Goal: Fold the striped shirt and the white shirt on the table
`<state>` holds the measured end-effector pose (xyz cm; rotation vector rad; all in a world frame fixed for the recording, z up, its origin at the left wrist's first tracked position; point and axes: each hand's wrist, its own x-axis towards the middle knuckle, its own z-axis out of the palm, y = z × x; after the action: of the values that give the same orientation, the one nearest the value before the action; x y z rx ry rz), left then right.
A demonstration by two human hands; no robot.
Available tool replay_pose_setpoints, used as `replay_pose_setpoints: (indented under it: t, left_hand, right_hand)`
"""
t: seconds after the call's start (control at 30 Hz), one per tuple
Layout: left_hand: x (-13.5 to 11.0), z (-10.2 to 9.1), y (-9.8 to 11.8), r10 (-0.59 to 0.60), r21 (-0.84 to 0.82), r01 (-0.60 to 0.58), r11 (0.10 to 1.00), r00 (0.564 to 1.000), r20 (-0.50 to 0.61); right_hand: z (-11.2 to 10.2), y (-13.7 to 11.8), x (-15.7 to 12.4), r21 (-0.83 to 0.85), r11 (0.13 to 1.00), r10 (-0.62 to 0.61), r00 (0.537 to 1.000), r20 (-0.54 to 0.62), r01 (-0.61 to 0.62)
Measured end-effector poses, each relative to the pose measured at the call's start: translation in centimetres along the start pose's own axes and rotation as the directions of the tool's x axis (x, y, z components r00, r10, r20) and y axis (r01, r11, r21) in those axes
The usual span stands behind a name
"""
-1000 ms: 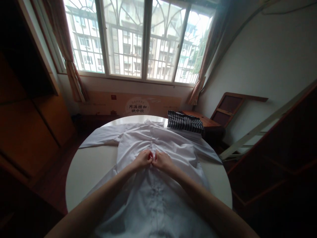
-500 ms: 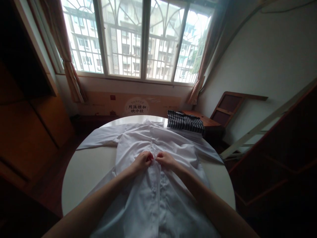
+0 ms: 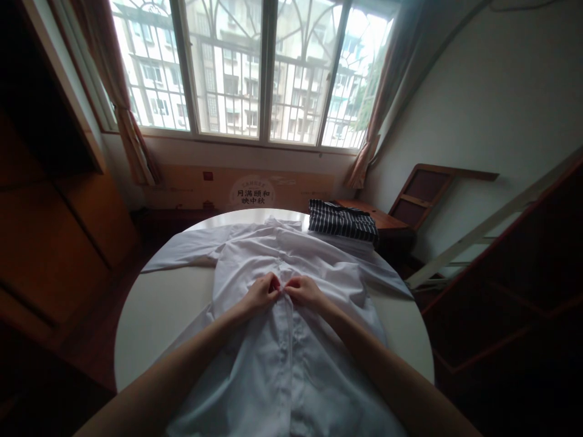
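Both hands are meeting at the centre front of a white shirt [image 3: 282, 340], which is lying spread face up on a round table [image 3: 155, 309]. Left hand [image 3: 261, 293] is curling its fingers and pinching the cloth at the button line; red nails are showing at the fingertips. Right hand [image 3: 304, 291] is pinching the facing edge of the same line, its fingertips touching or nearly touching those of the left. Whether a button is sitting between them cannot be told. Both bare forearms are lying over the lower part of the shirt, coming in from the near edge. One sleeve is stretching out flat to the left across the table top, and the other is running off to the right towards the rim. The collar is pointing away, towards the window [image 3: 259, 73]. A folded striped cloth [image 3: 342, 221] is resting at the far right edge of the table, just beside the shirt's shoulder. Curtains [image 3: 132, 133] are hanging at either side of the window, and a printed cardboard box [image 3: 248, 191] is standing below the sill behind the table.
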<state>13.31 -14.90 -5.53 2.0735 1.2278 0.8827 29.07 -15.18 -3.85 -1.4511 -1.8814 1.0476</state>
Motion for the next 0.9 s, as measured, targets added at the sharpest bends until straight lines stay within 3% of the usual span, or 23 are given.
replay_pose_setpoints:
  t: [0.17,0.63,0.9]
  left_hand:
    - [-0.04,-0.16,0.27,-0.005,-0.019,0.005,1.000,1.000,0.007]
    - [-0.10,-0.24,0.11,0.042,0.017,-0.043,0.999,0.998,0.039]
    - [0.17,-0.15,-0.14,0.050,0.003,-0.051,0.999,0.998,0.047]
  right_hand:
    - [-0.43,0.27,0.39,0.220,0.972,0.060,0.991,0.119,-0.086]
    - [-0.20,0.55,0.31,0.075,0.997,0.015,0.996,0.092,-0.022]
    - [-0.27,0.44,0.02,0.096,0.995,0.014,0.997,0.081,-0.021]
